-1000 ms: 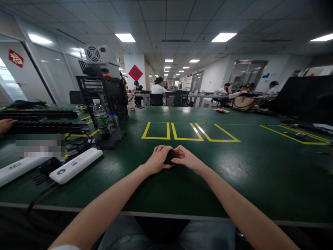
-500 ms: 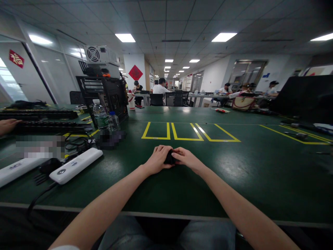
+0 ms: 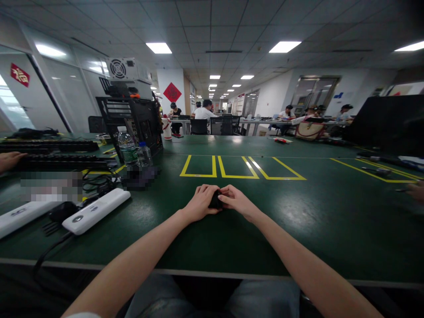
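Both of my hands rest together on the green table, a little below three yellow taped boxes. My left hand and my right hand are both closed round a small black object held between them. Most of that object is hidden by my fingers, so I cannot make out what it is.
Two white power strips with black cables lie at the left, beside water bottles and a black open computer case. Another person's hand shows at the far left edge, another at the far right. People sit at desks far behind.
My hands stay in place with the black object. A person's hand has come into view at the far right edge.
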Demonstrator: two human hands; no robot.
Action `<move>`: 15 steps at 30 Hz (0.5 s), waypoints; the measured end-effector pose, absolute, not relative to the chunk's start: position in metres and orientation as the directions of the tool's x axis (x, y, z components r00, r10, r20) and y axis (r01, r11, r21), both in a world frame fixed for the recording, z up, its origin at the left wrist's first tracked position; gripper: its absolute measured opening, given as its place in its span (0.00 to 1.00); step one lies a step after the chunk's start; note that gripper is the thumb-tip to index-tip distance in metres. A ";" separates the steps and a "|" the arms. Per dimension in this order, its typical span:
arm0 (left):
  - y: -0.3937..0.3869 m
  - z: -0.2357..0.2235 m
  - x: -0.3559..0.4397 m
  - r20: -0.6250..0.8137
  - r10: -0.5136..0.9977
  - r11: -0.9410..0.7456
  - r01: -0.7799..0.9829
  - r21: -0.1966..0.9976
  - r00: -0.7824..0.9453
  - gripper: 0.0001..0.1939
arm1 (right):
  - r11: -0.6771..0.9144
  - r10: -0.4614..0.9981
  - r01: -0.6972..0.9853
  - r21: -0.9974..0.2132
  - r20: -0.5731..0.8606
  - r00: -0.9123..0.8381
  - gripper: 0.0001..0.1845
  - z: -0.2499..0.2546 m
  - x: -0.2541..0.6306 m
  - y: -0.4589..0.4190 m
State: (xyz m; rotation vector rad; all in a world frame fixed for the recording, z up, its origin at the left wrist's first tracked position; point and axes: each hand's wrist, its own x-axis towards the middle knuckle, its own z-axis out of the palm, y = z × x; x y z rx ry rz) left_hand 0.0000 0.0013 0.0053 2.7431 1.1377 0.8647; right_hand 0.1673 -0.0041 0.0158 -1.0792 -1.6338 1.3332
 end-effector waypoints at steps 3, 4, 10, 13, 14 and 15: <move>0.001 0.006 0.000 0.478 0.667 -0.727 0.641 0.247 0.572 0.29 | 0.050 0.938 0.138 -0.989 -0.001 -0.347 0.17 0.013 0.168 -0.001; 0.001 0.006 0.000 0.479 0.665 -0.727 0.641 0.244 0.573 0.29 | 0.044 0.936 0.139 -0.989 -0.008 -0.352 0.17 0.012 0.169 0.001; 0.001 0.006 -0.001 0.480 0.660 -0.732 0.638 0.239 0.578 0.28 | 0.185 0.888 0.156 -0.970 0.097 -0.449 0.18 0.012 0.173 -0.001; 0.001 0.006 0.000 0.476 0.666 -0.728 0.639 0.249 0.574 0.28 | 0.176 0.892 0.157 -0.972 0.090 -0.443 0.17 0.014 0.173 -0.003; 0.001 0.006 0.000 0.473 0.667 -0.729 0.637 0.251 0.576 0.28 | 0.165 0.896 0.154 -0.974 0.083 -0.436 0.16 0.014 0.172 -0.004; 0.001 0.006 0.000 0.472 0.667 -0.729 0.636 0.253 0.577 0.28 | 0.157 0.901 0.148 -0.976 0.080 -0.427 0.15 0.014 0.172 -0.004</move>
